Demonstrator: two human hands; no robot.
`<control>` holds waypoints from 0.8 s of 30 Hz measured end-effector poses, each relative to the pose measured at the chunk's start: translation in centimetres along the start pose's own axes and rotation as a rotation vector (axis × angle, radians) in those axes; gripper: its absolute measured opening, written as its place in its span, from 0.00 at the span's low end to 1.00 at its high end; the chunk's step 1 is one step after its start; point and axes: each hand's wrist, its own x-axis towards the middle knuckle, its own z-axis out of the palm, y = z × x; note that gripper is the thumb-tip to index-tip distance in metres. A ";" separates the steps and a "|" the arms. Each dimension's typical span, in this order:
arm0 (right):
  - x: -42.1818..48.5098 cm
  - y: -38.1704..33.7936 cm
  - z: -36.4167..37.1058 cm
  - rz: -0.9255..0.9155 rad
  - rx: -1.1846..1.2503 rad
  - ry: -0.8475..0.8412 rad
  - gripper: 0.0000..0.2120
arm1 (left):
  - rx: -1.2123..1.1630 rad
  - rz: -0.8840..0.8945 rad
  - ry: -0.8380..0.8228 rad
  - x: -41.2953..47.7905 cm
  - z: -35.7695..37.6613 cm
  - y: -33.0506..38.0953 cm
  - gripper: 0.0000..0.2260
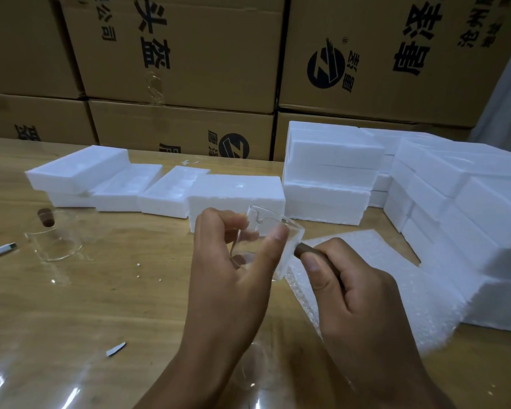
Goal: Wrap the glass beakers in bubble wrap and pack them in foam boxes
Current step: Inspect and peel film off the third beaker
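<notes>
We read print only on the stacked cardboard cartons. On the upper middle carton, large black characters turned on their side read 头盔, with a smaller 公司 to their left. The upper right carton bears a round black logo with a slanted Z-like mark and a small ® just above it. Among its large sideways characters we make out 唐. The lower middle carton carries the same round logo; the characters beside it are cut off and unreadable.
</notes>
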 end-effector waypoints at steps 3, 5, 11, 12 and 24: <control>0.0 0.0 -0.2 0.035 0.072 0.026 0.12 | -0.009 0.035 -0.010 0.1 -0.1 0.0 0.10; 0.0 -0.1 -0.3 0.073 0.126 0.031 0.12 | -0.021 0.048 -0.039 0.1 -0.1 -0.1 0.08; 0.5 -0.1 -0.8 0.160 0.214 0.058 0.12 | -0.043 0.133 -0.158 -0.1 -0.1 -0.2 0.15; 0.6 0.0 -0.8 0.171 0.227 0.069 0.13 | -0.040 0.137 -0.183 -0.2 0.0 -0.4 0.17; 0.1 0.3 -0.2 0.019 0.001 0.032 0.13 | -0.010 0.037 -0.072 -0.3 0.1 -0.9 0.19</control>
